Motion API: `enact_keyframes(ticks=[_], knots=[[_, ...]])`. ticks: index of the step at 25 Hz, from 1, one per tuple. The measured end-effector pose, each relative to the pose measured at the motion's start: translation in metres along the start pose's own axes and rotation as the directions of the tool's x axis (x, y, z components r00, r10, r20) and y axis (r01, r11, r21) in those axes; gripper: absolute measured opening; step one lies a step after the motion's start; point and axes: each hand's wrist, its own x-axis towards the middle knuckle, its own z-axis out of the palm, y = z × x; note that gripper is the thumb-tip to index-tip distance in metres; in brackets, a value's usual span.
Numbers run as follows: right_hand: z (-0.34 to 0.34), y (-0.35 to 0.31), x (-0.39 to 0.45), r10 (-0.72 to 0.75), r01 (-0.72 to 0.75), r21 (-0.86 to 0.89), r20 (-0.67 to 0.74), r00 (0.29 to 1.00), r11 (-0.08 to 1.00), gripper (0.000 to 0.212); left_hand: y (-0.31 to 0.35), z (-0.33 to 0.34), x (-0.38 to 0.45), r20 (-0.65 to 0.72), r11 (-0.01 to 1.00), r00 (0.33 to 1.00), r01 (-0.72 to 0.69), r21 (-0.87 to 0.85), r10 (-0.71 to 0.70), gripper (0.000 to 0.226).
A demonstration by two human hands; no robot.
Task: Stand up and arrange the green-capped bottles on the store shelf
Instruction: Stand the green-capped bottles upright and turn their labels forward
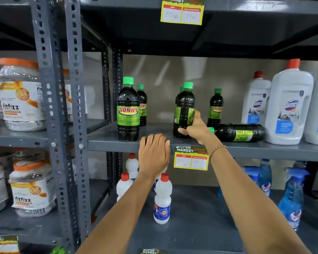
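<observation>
Several dark bottles with green caps stand on the grey middle shelf (106, 138). A large one (128, 110) labelled SUNNY is at the left front, with a smaller one (142, 105) behind it. My right hand (196, 128) grips an upright bottle (184, 109) near the shelf's middle, its label turned sideways; another cap shows just behind it. Further back stands one more bottle (215, 109). One bottle (239, 132) lies on its side, cap pointing left, beside my right wrist. My left hand (154, 154) rests flat on the shelf's front edge, holding nothing.
White Domex jugs (288, 109) with red caps stand at the shelf's right. Below are white red-capped bottles (162, 198) and blue spray bottles (292, 197). Fitfizz jars (21, 96) fill the left rack beyond the perforated posts (75, 99). A price tag (191, 158) hangs on the shelf edge.
</observation>
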Motion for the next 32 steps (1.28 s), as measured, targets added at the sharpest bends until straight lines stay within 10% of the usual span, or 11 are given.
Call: enact_keyframes(ticks=[7, 32], knots=[[-0.009, 0.007, 0.002, -0.001, -0.010, 0.055, 0.189, 0.982, 0.998, 0.063, 0.006, 0.004, 0.002, -0.029, 0.996, 0.998, 0.062, 0.070, -0.060, 0.047], [-0.003, 0.007, -0.007, -0.049, 0.041, -0.235, -0.025, 0.998, 0.971, 0.068, -0.004, 0.006, -0.004, -0.049, 0.999, 0.998, -0.024, 0.030, 0.026, 0.035]])
